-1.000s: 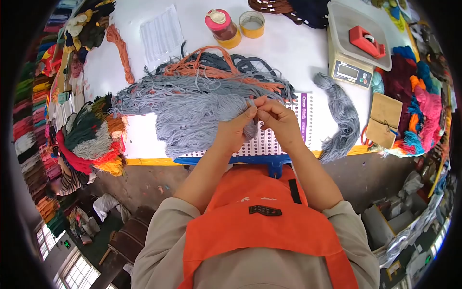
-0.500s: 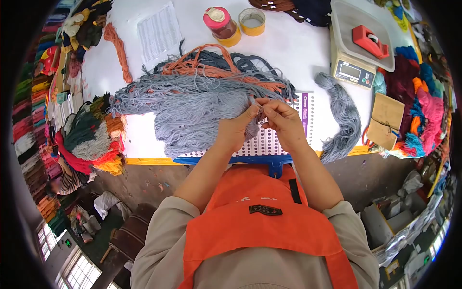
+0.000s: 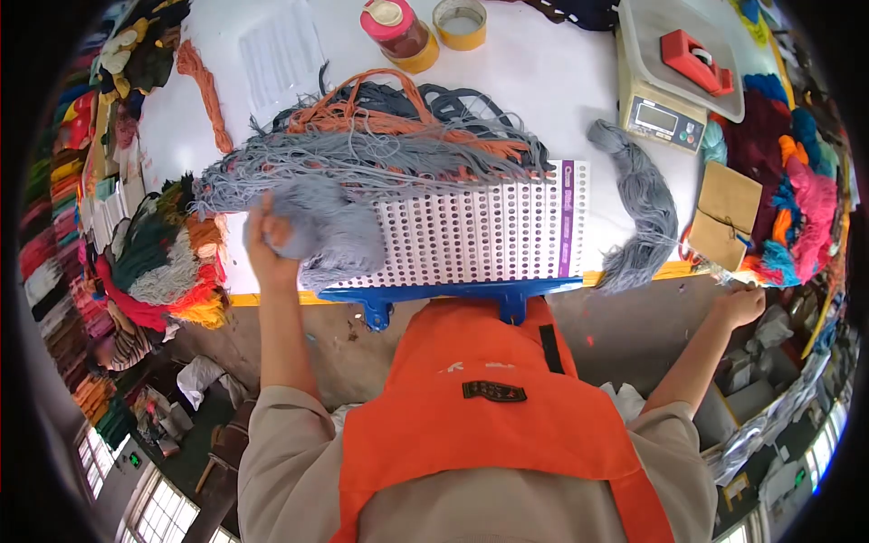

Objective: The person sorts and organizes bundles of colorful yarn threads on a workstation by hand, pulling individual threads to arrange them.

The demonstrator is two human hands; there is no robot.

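Note:
At the left, my left hand (image 3: 272, 240) grips the near end of a loose grey-blue yarn bundle (image 3: 339, 231), which is smeared by motion and folded over the perforated white card (image 3: 471, 231). The card has a purple strip and lies across a blue stand (image 3: 444, 290) at the table edge. Far to the right, my right hand (image 3: 744, 306) is closed just off the table's front edge, below a brown card (image 3: 724, 213); what its fingers hold, if anything, cannot be made out. Strands of grey, dark and orange yarn (image 3: 398, 145) lie behind the card.
A twisted grey yarn hank (image 3: 638, 199) lies right of the perforated card. Beyond it stand a scale (image 3: 665, 118) and a red tape dispenser (image 3: 692, 63). Tape rolls (image 3: 460, 25) and a pink-lidded jar (image 3: 394, 32) are at the back. Coloured yarn heaps (image 3: 172, 253) line the left.
My hands were together at the yarn's right end. My left hand has swept left, pulling the bundle off much of the card; my right hand has moved far right and down.

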